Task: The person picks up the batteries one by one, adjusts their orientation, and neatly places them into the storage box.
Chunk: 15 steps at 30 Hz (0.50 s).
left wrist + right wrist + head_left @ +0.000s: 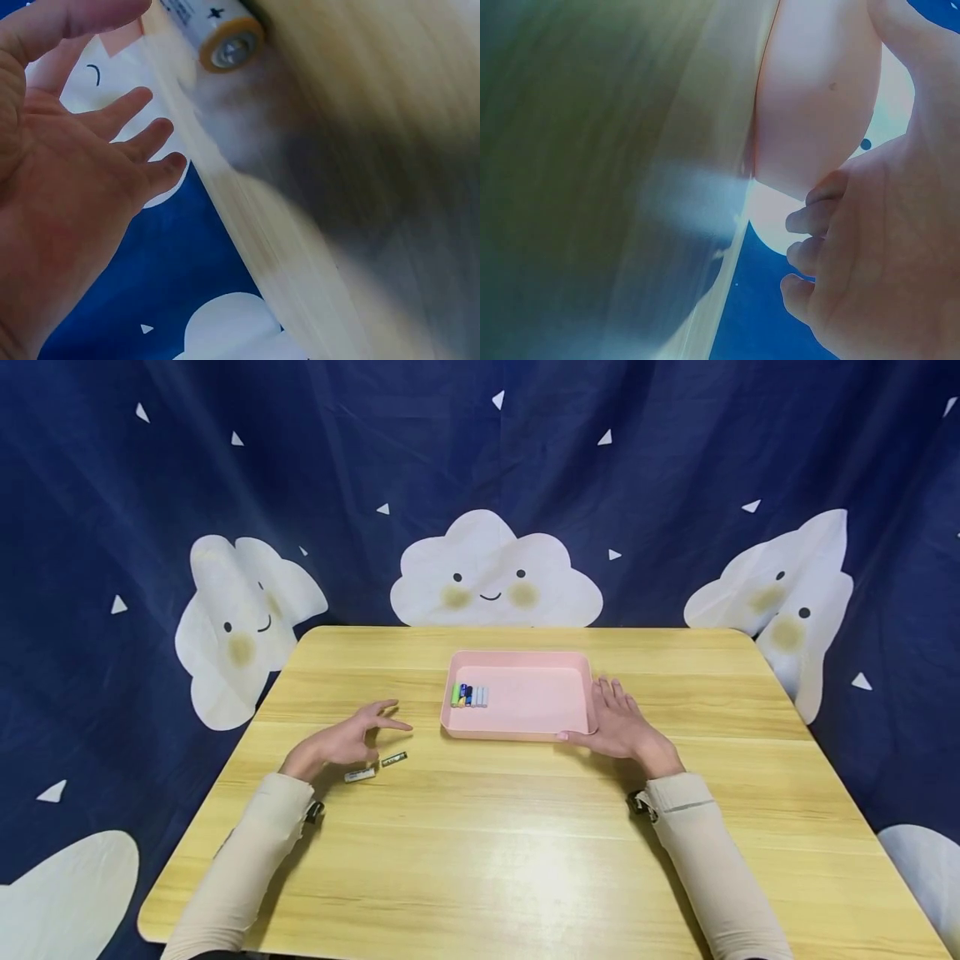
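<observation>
My left hand (345,739) hovers over the table with its fingers spread, holding nothing. Just below it lie two loose batteries: a whitish one (360,774) and a darker one (393,759). In the left wrist view a battery end (229,45) with an orange band and a plus mark shows close by the thumb. A pink tray (517,735) stands toward the back of the table. At its right front corner my right hand (618,731) touches it, thumb along the front wall and straight fingers by the right side.
Inside the tray, several batteries (480,697), green, blue and whitish, stand side by side along the left wall. The wooden table (480,843) reaches back to a dark blue curtain (450,443) with white clouds.
</observation>
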Motion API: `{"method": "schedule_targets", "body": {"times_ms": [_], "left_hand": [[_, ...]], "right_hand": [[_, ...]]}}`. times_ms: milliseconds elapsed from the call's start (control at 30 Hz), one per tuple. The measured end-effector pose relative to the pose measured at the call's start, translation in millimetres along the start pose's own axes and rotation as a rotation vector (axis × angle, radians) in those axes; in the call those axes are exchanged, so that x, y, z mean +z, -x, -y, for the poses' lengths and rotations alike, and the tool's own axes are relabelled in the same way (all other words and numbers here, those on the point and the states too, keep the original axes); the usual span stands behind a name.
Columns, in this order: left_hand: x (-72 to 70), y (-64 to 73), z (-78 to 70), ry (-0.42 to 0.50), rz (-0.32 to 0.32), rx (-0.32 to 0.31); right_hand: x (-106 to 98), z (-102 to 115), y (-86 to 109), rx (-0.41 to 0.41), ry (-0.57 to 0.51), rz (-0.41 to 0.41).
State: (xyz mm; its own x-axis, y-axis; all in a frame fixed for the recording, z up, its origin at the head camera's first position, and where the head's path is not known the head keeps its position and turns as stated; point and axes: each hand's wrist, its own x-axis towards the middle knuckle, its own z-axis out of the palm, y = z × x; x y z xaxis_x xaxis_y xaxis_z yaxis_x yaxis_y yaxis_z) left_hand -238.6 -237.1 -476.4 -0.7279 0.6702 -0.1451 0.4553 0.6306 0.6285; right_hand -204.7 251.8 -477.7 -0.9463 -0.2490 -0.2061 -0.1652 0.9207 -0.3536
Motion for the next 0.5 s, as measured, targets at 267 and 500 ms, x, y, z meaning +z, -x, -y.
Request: {"method": "schedule_targets", "body": {"times_ms": [267, 500], "left_hand": [[3.0, -1.3, -1.0, 0.011, 0.028, -0.021], [5.9, -4.9, -4.3, 0.037, 0.083, -0.025]], "right_hand": [[0.1, 0.8, -0.1, 0.002, 0.004, -0.001], [0.8, 0.6, -0.7, -0.002, 0.006, -0.008]]}}
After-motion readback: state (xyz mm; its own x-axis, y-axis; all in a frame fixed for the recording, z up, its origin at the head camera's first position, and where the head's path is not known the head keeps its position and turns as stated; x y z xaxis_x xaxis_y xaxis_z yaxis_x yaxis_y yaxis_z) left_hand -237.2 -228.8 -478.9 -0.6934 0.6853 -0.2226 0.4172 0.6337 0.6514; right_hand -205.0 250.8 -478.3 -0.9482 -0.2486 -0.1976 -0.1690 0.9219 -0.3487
